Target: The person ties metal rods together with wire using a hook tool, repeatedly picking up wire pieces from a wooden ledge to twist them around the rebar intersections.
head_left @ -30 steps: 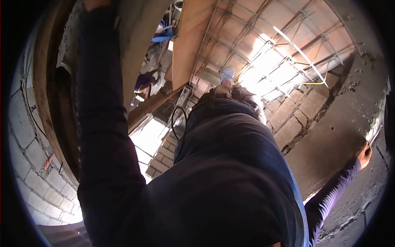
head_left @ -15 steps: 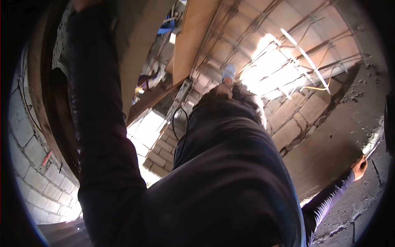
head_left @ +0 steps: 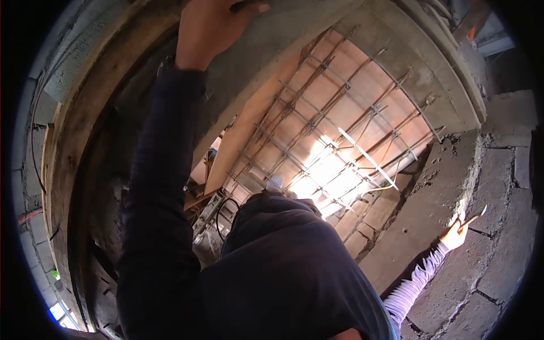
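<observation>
Tool (head_left: pixel 477 216), slim and slightly curved toward its tip, is sitting in the right grip (head_left: pixel 455 233), its tip pointing outward over the grey block wall (head_left: pixel 498 195). The right grip is closing around the tool's near end, right beside a pale, rough mortar edge (head_left: pixel 468 190). Just inward of this grip, a smooth plastered band (head_left: pixel 405 235) is running along the wall, its face showing small pits. The ribbed purple sleeve (head_left: pixel 411 289) is catching light below the grip.

Farther inward, bare blocks (head_left: pixel 377 214) are bordering a grid of steel bars (head_left: pixel 347 86), which is spreading over reddish-brown panels (head_left: pixel 374 62). A white strip (head_left: pixel 368 156) is lying slantwise across the bars, and a yellow cord (head_left: pixel 381 188) is curving near its lower end. Strong light is washing out part of the panels.

Well apart from the right grip, the left grip (head_left: pixel 235 20) is reaching up to a broad grey board (head_left: pixel 277 42), with a thumb or finger extending sideways; the view's top edge is cutting the hand off, so I cannot tell how far open it is or whether it is holding anything. Outward of the left arm, wooden planks (head_left: pixel 73 141) are appearing bowed, and beyond them more block wall is showing. Between the arms, a black cable (head_left: pixel 218 218) is looping beside the person's dark shirt (head_left: pixel 283 266).
</observation>
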The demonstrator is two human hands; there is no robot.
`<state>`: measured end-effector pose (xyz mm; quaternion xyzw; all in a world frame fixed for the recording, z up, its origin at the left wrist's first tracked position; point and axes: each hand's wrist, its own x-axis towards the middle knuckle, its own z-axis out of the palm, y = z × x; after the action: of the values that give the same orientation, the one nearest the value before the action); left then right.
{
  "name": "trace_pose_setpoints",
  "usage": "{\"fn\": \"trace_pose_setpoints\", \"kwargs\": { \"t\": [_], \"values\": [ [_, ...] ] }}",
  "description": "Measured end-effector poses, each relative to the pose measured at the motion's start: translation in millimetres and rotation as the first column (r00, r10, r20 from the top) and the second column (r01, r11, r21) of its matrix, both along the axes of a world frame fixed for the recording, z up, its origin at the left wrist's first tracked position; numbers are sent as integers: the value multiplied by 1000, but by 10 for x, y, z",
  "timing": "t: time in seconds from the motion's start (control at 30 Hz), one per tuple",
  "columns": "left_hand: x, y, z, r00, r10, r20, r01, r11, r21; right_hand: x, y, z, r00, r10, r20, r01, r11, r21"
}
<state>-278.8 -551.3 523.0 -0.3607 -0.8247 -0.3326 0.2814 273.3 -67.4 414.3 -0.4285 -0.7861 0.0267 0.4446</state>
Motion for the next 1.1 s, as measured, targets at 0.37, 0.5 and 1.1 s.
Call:
{"fn": "trace_pose_setpoints", "kwargs": {
  "t": [0.37,0.5,1.1],
  "values": [
    [1403,-152,-17,920,-297,256,311,950,-16,-2290,-2253,583,616,627,-476,-779,399,-483],
    [2057,-111,-792,824,-345,450,292,938,186,-2393,-2475,404,335,823,-459,-845,47,-533],
    [3606,-157,-1347,644,-240,726,63,963,263,-1816,-2335,159,210,780,-590,-517,-424,-744]
  ]
}}
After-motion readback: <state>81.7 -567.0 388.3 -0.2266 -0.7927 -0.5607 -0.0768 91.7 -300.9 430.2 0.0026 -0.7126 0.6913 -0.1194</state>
